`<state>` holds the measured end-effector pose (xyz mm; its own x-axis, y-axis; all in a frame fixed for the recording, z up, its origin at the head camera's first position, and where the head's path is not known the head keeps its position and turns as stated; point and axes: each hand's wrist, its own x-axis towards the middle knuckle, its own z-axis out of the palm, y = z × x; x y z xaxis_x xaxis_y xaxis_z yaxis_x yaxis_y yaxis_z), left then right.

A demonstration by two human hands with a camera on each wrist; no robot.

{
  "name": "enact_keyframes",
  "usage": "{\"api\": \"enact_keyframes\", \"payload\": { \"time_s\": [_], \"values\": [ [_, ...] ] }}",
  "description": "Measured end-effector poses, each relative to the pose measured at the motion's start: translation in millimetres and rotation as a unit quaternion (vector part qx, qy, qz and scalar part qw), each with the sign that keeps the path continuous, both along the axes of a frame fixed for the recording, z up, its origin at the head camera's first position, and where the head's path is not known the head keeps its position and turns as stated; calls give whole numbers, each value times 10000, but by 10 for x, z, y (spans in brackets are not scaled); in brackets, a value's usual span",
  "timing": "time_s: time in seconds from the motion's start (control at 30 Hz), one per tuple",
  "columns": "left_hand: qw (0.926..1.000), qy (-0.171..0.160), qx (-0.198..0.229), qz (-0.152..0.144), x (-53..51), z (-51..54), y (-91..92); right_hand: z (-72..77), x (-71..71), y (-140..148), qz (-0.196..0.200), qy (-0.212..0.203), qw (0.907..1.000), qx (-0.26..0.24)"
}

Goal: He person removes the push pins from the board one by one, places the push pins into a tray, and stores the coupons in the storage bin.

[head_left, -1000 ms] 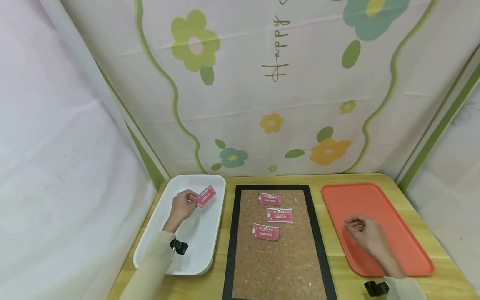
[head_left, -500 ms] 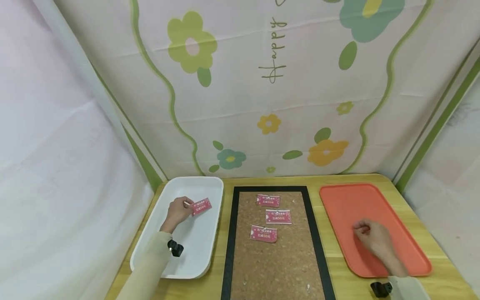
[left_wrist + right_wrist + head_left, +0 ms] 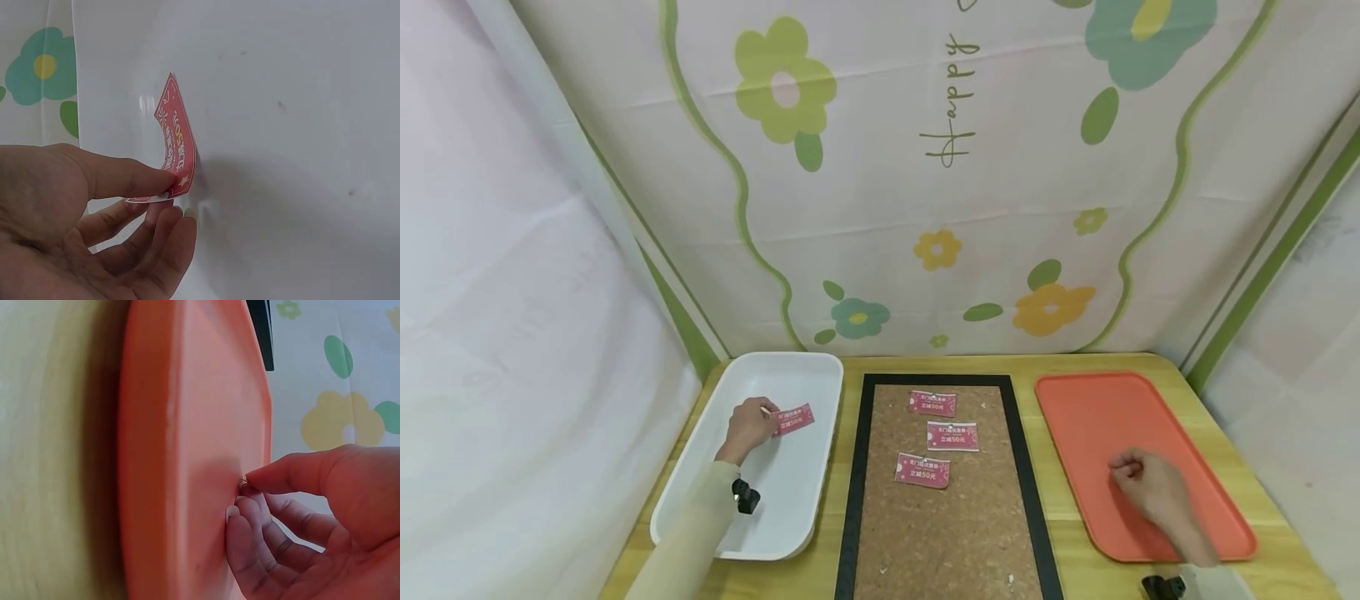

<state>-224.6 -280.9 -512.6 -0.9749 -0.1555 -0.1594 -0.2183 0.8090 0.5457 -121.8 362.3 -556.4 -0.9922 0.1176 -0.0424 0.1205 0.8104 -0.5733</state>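
Coupon: the pink slip (image 3: pixel 794 420) lies at the fingertips of your left hand (image 3: pixel 750 425), one end between thumb and forefinger, the other projecting toward the board (image 3: pixel 951 533); its printed strip is bowed along its length.
Left fingers: your thumb (image 3: pixel 128 178) presses the printed face against the forefinger behind, so the pair is clamped on the slip; your remaining fingers are bent below it.
White tray: your left hand and the slip are within its outline (image 3: pixel 775 525); whether the slip touches the floor cannot be told.
Right fingers: the tips of thumb and forefinger meet on your right hand (image 3: pixel 1153 483), the others curled beside them; whether something small sits between the tips cannot be told.
Red tray: your right hand is over its surface (image 3: pixel 1101 417).
Board: framed in black, between the trays on the wooden table (image 3: pixel 831 517), bearing three more coupons (image 3: pixel 952 436) near its far end.
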Motion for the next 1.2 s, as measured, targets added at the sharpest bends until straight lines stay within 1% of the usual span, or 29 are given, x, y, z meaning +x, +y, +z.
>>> {"api": "enact_keyframes", "payload": {
  "time_s": [0.13, 0.27, 0.4, 0.6, 0.7, 0.77, 0.93, 1.07, 1.2],
  "values": [
    [10000, 25, -15, -50, 5, -45, -34, 14, 2, -1, -1, -70, 10000, 16],
    [10000, -29, 38, 20, 21, -79, -64, 57, 3, -16, 33, -223, 9997, -35],
    [9999, -108, 7, 38, 36, -76, -79, 73, 11, -26, -11, -231, 9997, -92],
    [9997, -106, -190, -104, 26, -23, -61, 72, 16, -20, -60, -147, 9998, -78],
    [9995, -51, -276, -115, 24, 6, -28, 76, 17, -6, -62, -54, 9999, -72],
    [9995, -37, -296, -130, 28, 28, -7, 81, 17, -2, -73, 86, 9999, -51],
    [9997, -144, -198, -55, 44, 58, 51, 113, 25, -55, -94, 454, 9989, -5],
    [9996, -248, -71, 66, 47, 52, 93, 181, 39, -167, -43, 550, 9985, -35],
    [9995, -295, -5, 92, 51, 50, 129, 253, 41, -294, 44, 568, 9983, -123]
  ]
}}
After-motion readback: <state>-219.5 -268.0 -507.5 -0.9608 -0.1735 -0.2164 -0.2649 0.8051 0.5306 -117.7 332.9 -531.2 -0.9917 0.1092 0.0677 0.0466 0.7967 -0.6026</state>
